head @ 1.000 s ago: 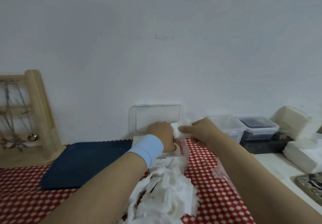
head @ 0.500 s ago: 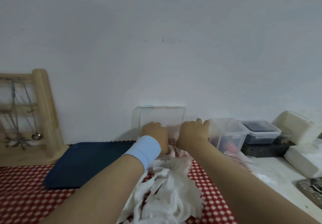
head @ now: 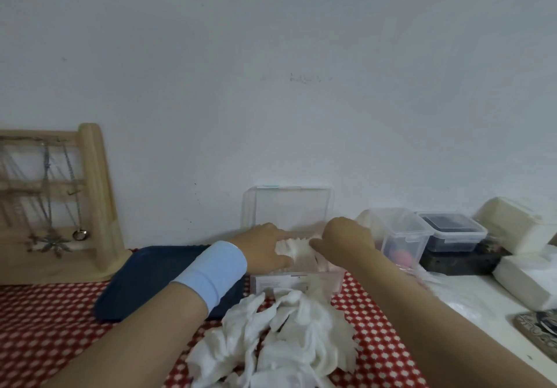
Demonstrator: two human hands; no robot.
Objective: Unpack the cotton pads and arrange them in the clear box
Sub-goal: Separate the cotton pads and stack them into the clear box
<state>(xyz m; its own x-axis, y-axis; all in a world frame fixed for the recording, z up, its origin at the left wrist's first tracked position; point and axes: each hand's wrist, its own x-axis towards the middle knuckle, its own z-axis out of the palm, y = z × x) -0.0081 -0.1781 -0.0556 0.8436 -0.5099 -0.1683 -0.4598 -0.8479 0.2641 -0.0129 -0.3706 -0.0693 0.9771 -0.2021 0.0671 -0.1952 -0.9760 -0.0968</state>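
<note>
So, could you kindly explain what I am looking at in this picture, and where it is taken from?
No machine here: a person wears one camera on the head, looking forward and down, so you see their own forearms. The left hand, with a light blue wristband, and the right hand hold a stack of cotton pads between them in the clear box, whose lid stands upright behind. Before the box, a loose heap of white pads lies on a red dotted cloth. A dark blue tray lies to the left, a wooden jewellery stand beyond it, and plastic containers stand to the right.
</note>
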